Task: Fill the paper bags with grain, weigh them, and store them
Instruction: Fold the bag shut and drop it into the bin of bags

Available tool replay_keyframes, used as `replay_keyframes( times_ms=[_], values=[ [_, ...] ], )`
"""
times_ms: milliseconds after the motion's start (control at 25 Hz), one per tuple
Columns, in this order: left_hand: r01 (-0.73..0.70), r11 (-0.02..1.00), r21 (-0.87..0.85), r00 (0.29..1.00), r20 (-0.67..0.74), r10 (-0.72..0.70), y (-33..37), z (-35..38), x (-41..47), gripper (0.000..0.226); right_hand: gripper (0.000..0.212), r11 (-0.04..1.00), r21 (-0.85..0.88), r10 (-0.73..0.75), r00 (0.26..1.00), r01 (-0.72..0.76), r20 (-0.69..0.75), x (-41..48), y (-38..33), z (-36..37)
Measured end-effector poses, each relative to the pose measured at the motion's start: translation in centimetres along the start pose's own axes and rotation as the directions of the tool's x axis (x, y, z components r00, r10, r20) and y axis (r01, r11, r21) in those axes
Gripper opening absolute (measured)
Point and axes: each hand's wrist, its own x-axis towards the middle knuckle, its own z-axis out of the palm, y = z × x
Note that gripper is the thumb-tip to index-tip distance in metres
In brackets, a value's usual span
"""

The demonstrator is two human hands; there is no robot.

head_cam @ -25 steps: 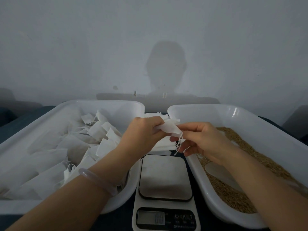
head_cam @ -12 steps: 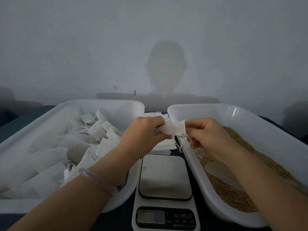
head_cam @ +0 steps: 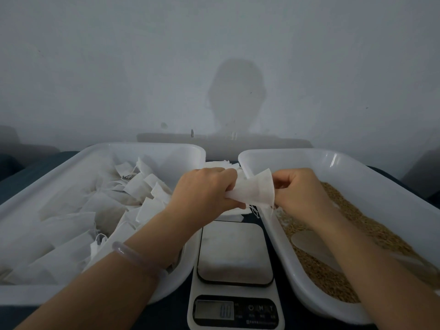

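Scale (head_cam: 235,270) sits nearest, centre front, steel plate bare; the digits on its display (head_cam: 214,309) are too blurred to read for sure.

Above the scale's far edge is the bag (head_cam: 253,192): small, white, thin paper or fabric-like, creased, w/ loose white strings hanging from its lower edge. It looks flat and limp; can't see anything in it. It's held in the air, not touching the scale.

Left hand (head_cam: 202,194) is clenched on the bag's left end, fingers curled over it and thumb under. Right hand (head_cam: 300,190) pinches the bag's right edge, fingers curled in. So the bag is stretched between both hands, L hand over the left bin's inner rim, R hand over the right bin's. A pale bracelet (head_cam: 134,255) sits on the L wrist, left of the scale.

Left of the scale is the left bin (head_cam: 152,146), white plastic, piled w/ white bags (head_cam: 133,186), some w/ strings showing; can't tell how full they are. Right of the scale is the right bin (head_cam: 285,152), same type, holding brown grain (head_cam: 371,234) w/ a pale scoop (head_cam: 309,244) lying in it, partly under the R forearm.

Beyond the scale, between the bins' far ends, is a stack (head_cam: 217,164) of flat white bags on the dark tabletop (head_cam: 35,167). Behind all that, a grey wall (head_cam: 95,67) w/ the person's shadow (head_cam: 235,91).
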Motion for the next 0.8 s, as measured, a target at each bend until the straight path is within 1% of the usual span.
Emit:
replay_keyframes(
  times_ms=[40,80,120,160,200,240,280,320,400,440,480,520,600,680,720,760,800],
  values=[
    [0.003,1.000,0.029,1.000,0.003,-0.003,-0.1,-0.1,-0.1,0.050,0.018,0.999,-0.019,-0.029,1.000,0.029,-0.007,0.0,0.2,0.1],
    [0.001,0.999,0.037,1.000,0.003,-0.001,-0.1,-0.1,-0.1,0.054,0.014,0.997,-0.042,-0.058,0.998,0.057,-0.004,0.0,0.3,0.1],
    [-0.001,1.000,0.028,1.000,0.023,0.000,0.1,0.0,-0.2,0.070,0.011,0.994,-0.066,-0.086,0.996,0.086,0.004,-0.1,0.3,0.3],
    [-0.001,1.000,-0.004,0.996,0.087,0.002,0.3,0.0,-0.2,0.091,0.010,0.990,-0.081,-0.113,0.993,0.114,0.018,-0.2,0.3,0.4],
    [0.013,0.999,-0.042,0.985,0.172,-0.006,0.7,0.1,-0.1,0.106,0.010,0.987,-0.086,-0.136,0.990,0.139,0.033,-0.3,0.2,0.7],
    [0.046,0.997,-0.065,0.968,0.251,-0.028,1.2,0.3,0.1,0.113,0.009,0.983,-0.090,-0.158,0.986,0.162,0.050,-0.4,0.0,0.9],
    [0.086,0.994,-0.071,0.950,0.305,-0.061,1.4,0.5,0.2,0.111,0.013,0.978,-0.091,-0.180,0.981,0.185,0.066,-0.5,-0.2,1.1],
    [0.121,0.989,-0.082,0.943,0.320,-0.089,1.5,0.8,0.3,0.101,0.024,0.973,-0.092,-0.205,0.976,0.212,0.078,-0.5,-0.2,1.3],
    [0.130,0.983,-0.132,0.959,0.269,-0.090,1.3,1.0,0.1,0.066,0.042,0.967,-0.084,-0.233,0.968,0.240,0.093,-0.4,-0.1,1.4],
    [0.114,0.981,-0.159,0.969,0.234,-0.075,1.1,1.0,0.0,0.050,0.043,0.965,-0.088,-0.238,0.967,0.246,0.095,-0.3,-0.1,1.4],
    [0.091,0.979,-0.184,0.977,0.207,-0.052,1.1,1.0,-0.1,0.039,0.039,0.963,-0.102,-0.238,0.966,0.248,0.099,-0.3,0.0,1.4],
    [0.072,0.975,-0.210,0.980,0.195,-0.030,1.1,0.9,-0.1,0.032,0.034,0.964,-0.113,-0.230,0.968,0.241,0.103,-0.4,-0.1,1.5],
    [0.067,0.958,-0.278,0.982,0.191,-0.013,1.2,0.7,-0.2,0.029,0.026,0.973,-0.069,-0.212,0.971,0.220,0.111,-0.6,-0.5,1.3],
    [0.115,0.935,-0.335,0.980,0.193,-0.051,1.1,0.7,-0.2,0.030,0.018,0.984,0.063,-0.174,0.976,0.167,0.132,-0.5,-1.1,-0.3],
    [0.150,0.920,-0.361,0.978,0.189,-0.085,1.0,0.6,-0.2,0.033,0.011,0.989,0.086,-0.130,0.982,0.119,0.136,-0.1,-0.8,-1.9],
    [0.189,0.899,-0.395,0.976,0.180,-0.126,0.9,0.6,-0.2,0.036,0.010,0.997,0.035,-0.074,0.986,0.069,0.149,0.2,-0.1,-3.9],
    [0.219,0.874,-0.434,0.973,0.168,-0.160,0.8,0.6,-0.3,0.036,0.015,0.995,-0.097,-0.002,0.981,0.021,0.196,0.5,0.9,-6.0]
  ],
)
